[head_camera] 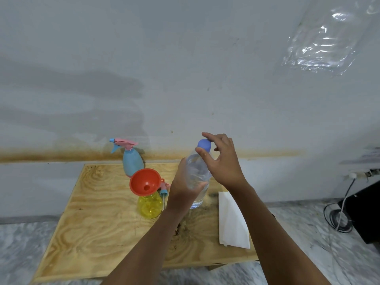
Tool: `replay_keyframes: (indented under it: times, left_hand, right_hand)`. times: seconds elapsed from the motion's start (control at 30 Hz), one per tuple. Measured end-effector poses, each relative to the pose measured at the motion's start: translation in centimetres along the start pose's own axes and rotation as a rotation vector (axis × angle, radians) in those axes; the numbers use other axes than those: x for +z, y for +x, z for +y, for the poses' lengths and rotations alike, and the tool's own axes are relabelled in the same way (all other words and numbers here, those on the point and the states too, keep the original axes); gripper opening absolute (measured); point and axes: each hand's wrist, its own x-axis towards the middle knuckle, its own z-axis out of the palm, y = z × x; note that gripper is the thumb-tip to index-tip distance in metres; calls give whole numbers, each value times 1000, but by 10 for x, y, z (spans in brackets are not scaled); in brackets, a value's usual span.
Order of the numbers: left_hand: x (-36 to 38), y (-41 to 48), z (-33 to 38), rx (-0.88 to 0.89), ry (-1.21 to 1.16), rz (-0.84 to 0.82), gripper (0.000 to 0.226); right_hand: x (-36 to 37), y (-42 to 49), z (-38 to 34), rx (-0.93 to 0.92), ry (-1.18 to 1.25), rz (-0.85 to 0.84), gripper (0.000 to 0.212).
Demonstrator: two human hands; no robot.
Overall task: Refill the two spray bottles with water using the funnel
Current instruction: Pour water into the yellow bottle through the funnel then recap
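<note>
A clear water bottle [198,169] with a blue cap [204,145] stands above the wooden table [98,229]. My left hand [183,186] grips its body. My right hand [223,159] pinches the cap between thumb and forefinger. Left of the bottle, a yellow spray bottle [149,205] stands with an orange funnel [145,181] in its neck. Its pink and blue spray head [164,189] lies beside it, partly hidden. A blue spray bottle [131,161] with a pink trigger head stands at the table's back edge.
A folded white paper towel [231,221] lies on the table to the right. The wall runs right behind the table. A dark box [364,212] and coiled cables [339,219] sit on the marble floor at the right.
</note>
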Motion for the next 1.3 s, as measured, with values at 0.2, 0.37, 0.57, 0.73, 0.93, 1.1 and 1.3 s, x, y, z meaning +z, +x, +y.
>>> replay_keyframes:
  times: [0.2,0.37,0.57,0.73,0.93,1.1,1.3]
  left_hand:
    - [0,2,-1,-17,-10,-9,95]
    - [3,2,-3,-26,-6,-6,97]
    - [5,-1,-3,-33,-10,-1,97]
    - [5,-2,0,-47,-56,10,94]
    - [2,-5,8,-64,-57,17,96]
    - [3,-9,13,-131,-93,2,96]
    - [-8,-22,24,-207,-32,5,109]
  right_hand:
    - [-13,0,4,-51,44,-65,33]
    - [-11,1,1,-38,17,-32,31]
    - [0,1,-1,42,-19,24,32]
    - [-9,0,6,-4,32,-41,38]
    - [-6,-1,9,-16,22,0,30]
    - [-8,-4,9,-29,32,17,36]
    - [-4,-8,-5,-127,-46,138,38]
